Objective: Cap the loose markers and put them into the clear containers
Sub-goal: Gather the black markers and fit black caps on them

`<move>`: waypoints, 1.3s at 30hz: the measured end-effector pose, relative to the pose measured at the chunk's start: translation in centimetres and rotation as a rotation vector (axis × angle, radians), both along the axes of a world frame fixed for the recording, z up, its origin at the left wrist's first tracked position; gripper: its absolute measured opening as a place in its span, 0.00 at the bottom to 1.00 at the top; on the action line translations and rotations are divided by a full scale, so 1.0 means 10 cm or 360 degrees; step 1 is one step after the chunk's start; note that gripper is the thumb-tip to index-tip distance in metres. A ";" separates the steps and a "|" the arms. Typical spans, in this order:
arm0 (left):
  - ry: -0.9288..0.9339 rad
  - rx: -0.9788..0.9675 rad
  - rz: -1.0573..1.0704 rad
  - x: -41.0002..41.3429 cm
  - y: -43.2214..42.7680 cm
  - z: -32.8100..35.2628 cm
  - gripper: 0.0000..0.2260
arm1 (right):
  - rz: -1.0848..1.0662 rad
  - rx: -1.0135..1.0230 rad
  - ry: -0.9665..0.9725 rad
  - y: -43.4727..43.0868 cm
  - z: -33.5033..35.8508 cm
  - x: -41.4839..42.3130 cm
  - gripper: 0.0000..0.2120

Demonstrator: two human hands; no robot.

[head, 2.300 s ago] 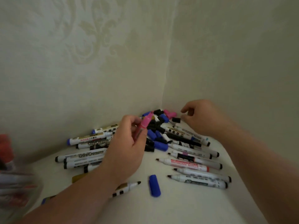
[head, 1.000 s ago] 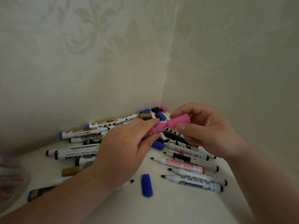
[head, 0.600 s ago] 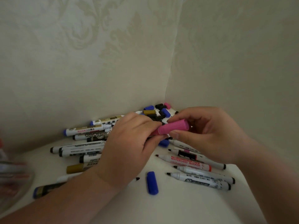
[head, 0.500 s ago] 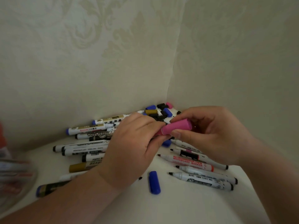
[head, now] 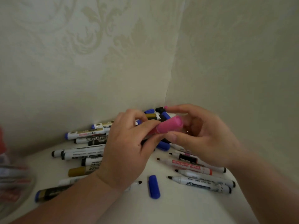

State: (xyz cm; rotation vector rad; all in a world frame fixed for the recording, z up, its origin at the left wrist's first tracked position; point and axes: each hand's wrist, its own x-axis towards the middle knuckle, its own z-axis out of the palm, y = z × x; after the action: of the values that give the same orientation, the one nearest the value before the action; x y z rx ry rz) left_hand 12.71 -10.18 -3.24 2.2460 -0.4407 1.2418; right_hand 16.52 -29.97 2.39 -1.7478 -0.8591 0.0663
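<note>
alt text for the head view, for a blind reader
A left hand grips a pink marker while the right hand curls round its capped end, above a pile of loose markers. A blue cap lies alone in front; a blurred clear container sits far left.

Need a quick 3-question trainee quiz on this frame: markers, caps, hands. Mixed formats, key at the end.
1. True or false: the loose blue cap lies alone, fitted on no marker.
2. What does the left hand pinch? A) the pink marker B) a gold marker C) a black cap
3. Fill in: the red-lettered whiteboard marker by the right hand has its dark tip ____ (capped / uncapped).

Key: 1 true; 2 A; 3 uncapped.
</note>
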 end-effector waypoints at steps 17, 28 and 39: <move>0.0728 -0.0268 -0.0414 -0.16 -0.02 0.04 0.18 | -0.0620 -0.1810 -0.0566 0.44 0.07 1.60 0.25; 0.0482 0.0163 -0.0543 -0.11 -0.07 -0.04 0.21 | -0.0407 -0.2143 -0.0913 0.60 -0.14 1.82 0.17; 0.0298 0.0180 -0.0564 -0.10 -0.10 -0.05 0.16 | -0.0465 0.0393 0.0503 0.08 0.32 0.93 0.09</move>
State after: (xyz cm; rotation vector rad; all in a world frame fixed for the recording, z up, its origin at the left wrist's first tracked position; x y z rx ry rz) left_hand 11.72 -11.18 -3.72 2.2262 -0.8113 0.8369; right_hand 25.87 -29.19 5.57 -1.5592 -0.3607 0.0391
